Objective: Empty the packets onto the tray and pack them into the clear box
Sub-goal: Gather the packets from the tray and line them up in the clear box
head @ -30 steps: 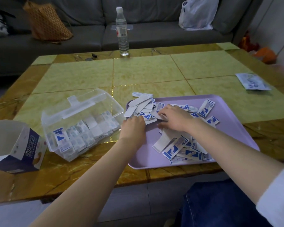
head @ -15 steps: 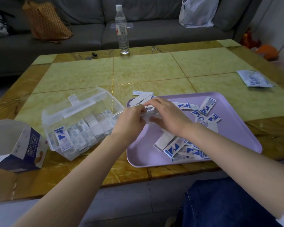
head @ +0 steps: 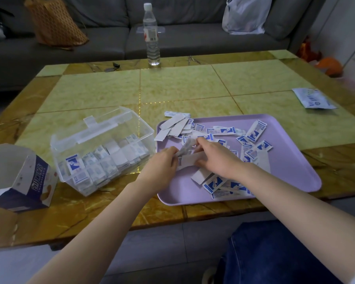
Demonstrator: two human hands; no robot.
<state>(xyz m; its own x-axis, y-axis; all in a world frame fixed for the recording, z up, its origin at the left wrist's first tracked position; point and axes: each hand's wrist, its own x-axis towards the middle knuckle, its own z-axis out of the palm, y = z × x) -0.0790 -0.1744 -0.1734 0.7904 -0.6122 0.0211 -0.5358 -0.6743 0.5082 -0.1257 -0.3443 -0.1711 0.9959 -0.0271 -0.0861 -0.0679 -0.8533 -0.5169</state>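
Step in hand: the person is squaring up a bundle of packets (head: 188, 159) over the tray's 9 o'clock side, probably the next batch for the box.
Left hand: the left hand (head: 162, 160) has its fingers curled round the bundle's near-left end, so it's gripping it.
Right hand: the right hand (head: 215, 158) pinches the other end, fingers bent down over the top.
Where the stuff is: loose packets (head: 254, 136) are scattered on the tray (head: 291, 165) from about 11 round to 6 o'clock, and a few poke over the rim at 11. The clear box (head: 103, 148) sits just beside the tray at its 9 o'clock. It looks tipped, with rows of packets already standing in it.
Doing it well: she'd want all the edges flush and facing one way before moving, then slide the batch in on edge next to the existing rows. Small batches are the safer bet, since a fat one likely fans out.
Materials: the packets are thin, flat paper rectangles, white with blue print, and probably slippery against each other. The tray is smooth matte lilac plastic with rounded corners and a low lip. The box is rigid see-through plastic.
Also around: an open cardboard carton (head: 23, 177) at the box's 8 o'clock, all on a glossy stone-look table (head: 182, 89).
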